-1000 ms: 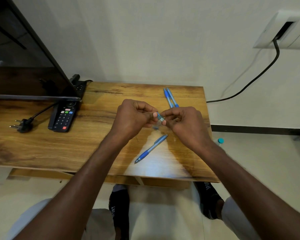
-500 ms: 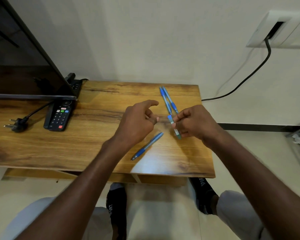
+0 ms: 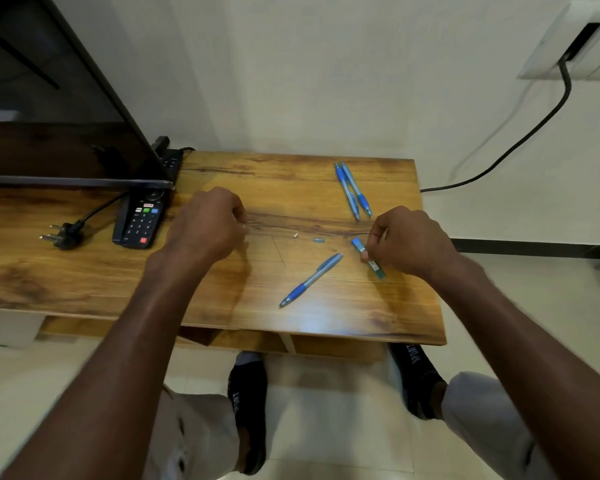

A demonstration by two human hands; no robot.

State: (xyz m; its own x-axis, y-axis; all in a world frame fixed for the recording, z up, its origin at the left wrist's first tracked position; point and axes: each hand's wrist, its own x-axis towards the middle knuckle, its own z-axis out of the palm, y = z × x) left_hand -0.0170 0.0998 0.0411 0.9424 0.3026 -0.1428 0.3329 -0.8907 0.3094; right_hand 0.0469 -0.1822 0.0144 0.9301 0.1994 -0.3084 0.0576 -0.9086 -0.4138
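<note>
**A:** In the head view, your right hand (image 3: 409, 242) pinches the pen barrel (image 3: 358, 244) between thumb and fingertips, just above the worktop (image 3: 84, 271) near its right edge. Why so low and slanted?

**B:** You look to be taking that pen apart. Kept low, anything that slips out of it lands close by rather than rolling off the edge. That is a judgement only.

**A:** And your left hand (image 3: 205, 225)?

**B:** It sits mid-worktop, well apart from the right, knuckles up and fingers curled under. I cannot tell whether you hold anything in it.

**A:** Between your hands lie a small white piece (image 3: 295, 234) and a small blue piece (image 3: 319, 240).

**B:** Probably you set them in that open patch so they stay in sight and within reach of both hands.

**A:** The whole pen (image 3: 310, 280) lies slantwise toward the near edge, and two pens (image 3: 352, 190) lie side by side toward the far right corner.

**B:** Apart from the loose bits, so nothing gets mixed. The remote (image 3: 141, 220) and plug (image 3: 63, 233) lie out toward the left, clear of your work.
</note>
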